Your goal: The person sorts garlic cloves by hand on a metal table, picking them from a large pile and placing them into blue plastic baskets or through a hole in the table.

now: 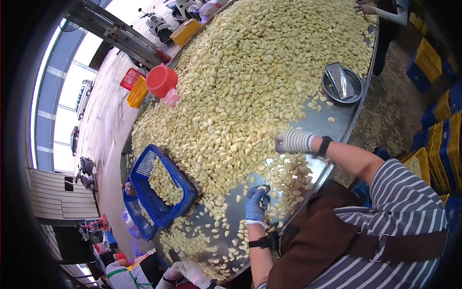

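Note:
A large heap of pale peeled cloves, which look like garlic [231,96], covers a metal table [332,118]. My left hand [256,204], in a blue glove, is low over the table's near side with its fingers curled in. What lies between those fingers is too small to tell. My right hand [294,141], in a white striped glove, rests at the heap's edge, fingers bent together and their tips partly hidden. Between and beside both hands lies a looser pile of browner cloves [291,178] near the table edge.
A blue basket [185,195] partly filled with cloves stands on the left. A metal bowl [353,96] holding a metal tray sits at upper right. A red tub [161,81] stands at the far edge. Another person's gloved hands [185,270] are at the bottom; another person's hand [366,8] is top right.

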Available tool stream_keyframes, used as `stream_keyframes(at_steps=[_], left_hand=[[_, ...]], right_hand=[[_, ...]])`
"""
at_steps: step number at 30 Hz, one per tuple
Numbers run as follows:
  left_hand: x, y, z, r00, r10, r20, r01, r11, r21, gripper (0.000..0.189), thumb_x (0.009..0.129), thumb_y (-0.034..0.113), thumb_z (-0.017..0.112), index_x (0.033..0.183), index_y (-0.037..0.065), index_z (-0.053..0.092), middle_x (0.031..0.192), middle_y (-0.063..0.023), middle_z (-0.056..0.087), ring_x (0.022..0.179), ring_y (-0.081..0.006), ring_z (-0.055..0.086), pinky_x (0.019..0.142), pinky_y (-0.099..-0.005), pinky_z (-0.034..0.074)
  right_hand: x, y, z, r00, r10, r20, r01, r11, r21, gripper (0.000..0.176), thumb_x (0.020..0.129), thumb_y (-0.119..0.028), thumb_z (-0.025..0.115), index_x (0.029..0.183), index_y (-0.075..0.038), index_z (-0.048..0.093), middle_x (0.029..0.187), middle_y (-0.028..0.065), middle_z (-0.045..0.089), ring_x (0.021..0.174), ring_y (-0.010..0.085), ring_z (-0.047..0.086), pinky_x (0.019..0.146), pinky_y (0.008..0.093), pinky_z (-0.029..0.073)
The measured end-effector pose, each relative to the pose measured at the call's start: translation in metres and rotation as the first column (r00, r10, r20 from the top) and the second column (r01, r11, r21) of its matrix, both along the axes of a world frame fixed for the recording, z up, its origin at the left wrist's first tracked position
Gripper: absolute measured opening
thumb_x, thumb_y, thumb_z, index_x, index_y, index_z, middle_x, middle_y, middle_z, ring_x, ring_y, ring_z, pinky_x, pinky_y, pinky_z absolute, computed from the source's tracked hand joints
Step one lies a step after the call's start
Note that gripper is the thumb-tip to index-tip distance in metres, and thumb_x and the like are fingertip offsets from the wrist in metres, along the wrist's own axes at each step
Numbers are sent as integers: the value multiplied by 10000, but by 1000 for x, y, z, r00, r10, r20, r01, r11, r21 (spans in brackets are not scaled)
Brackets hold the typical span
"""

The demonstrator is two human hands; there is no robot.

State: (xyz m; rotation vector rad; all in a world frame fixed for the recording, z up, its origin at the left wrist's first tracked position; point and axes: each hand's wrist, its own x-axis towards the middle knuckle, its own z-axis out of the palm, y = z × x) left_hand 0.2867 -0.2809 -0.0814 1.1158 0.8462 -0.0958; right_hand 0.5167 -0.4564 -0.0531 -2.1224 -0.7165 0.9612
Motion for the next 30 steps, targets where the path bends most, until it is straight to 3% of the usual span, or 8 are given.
stream_keyframes(at_steps=[1,3,6,8,17,23,28,30], left_hand=[[3,-3,4,990,133,55,-123,981,-152,123,822,115,662,916,53,614,829,-90,659,613,-108,597,422,-195,403],[4,-4,1,985,141,97,-118,969,-218,155,845,101,617,995,65,604,873,-94,651,652,-133,610,437,-197,434],[0,-4,4,951,274,142,-199,897,-394,250,854,107,601,1104,94,597,904,-100,649,714,-167,620,492,-215,494],[-7,2,3,897,250,366,79,722,-687,424,857,142,619,1268,118,517,1049,-90,629,786,-178,636,596,-225,527],[-28,1,-8,786,490,377,80,525,-847,443,949,286,486,1354,109,450,1356,-180,471,1184,-351,513,804,-442,540],[-33,2,-20,753,531,389,157,429,-890,487,957,409,445,1356,129,453,1366,-172,466,1212,-355,486,848,-466,521],[-35,6,-33,786,510,349,96,456,-885,516,947,476,429,1325,129,480,1358,-152,476,1200,-345,490,850,-460,516],[-37,0,-34,859,450,246,-20,509,-860,576,936,544,393,1335,132,452,1378,-109,459,1243,-309,449,911,-473,474]], right_hand=[[-6,2,-3,1000,-6,-1,6,1000,-1,256,819,-265,607,924,-37,657,718,105,658,624,243,636,566,365,495],[-23,9,-8,788,392,475,-310,919,-244,195,816,-193,582,905,-31,645,699,105,650,610,268,647,541,380,502],[-47,16,-35,702,459,545,-352,888,-295,190,840,-129,531,941,7,617,663,138,629,584,302,646,482,413,493],[-59,22,-37,653,493,575,-348,870,-350,210,877,-116,497,989,33,593,644,146,623,570,306,643,450,425,483],[-68,41,-58,631,488,603,-342,873,-348,304,807,-94,553,1042,98,539,633,155,624,560,282,653,400,422,456],[-65,39,-52,647,498,577,-319,864,-389,271,810,-104,549,1003,85,558,654,184,629,589,317,657,433,428,471],[-54,46,-11,852,250,461,-193,967,-168,207,798,-169,561,891,12,597,729,190,644,656,354,642,573,433,510],[-80,57,2,821,209,531,-269,963,37,194,786,-168,556,883,-8,607,718,179,641,656,341,642,570,438,508]])
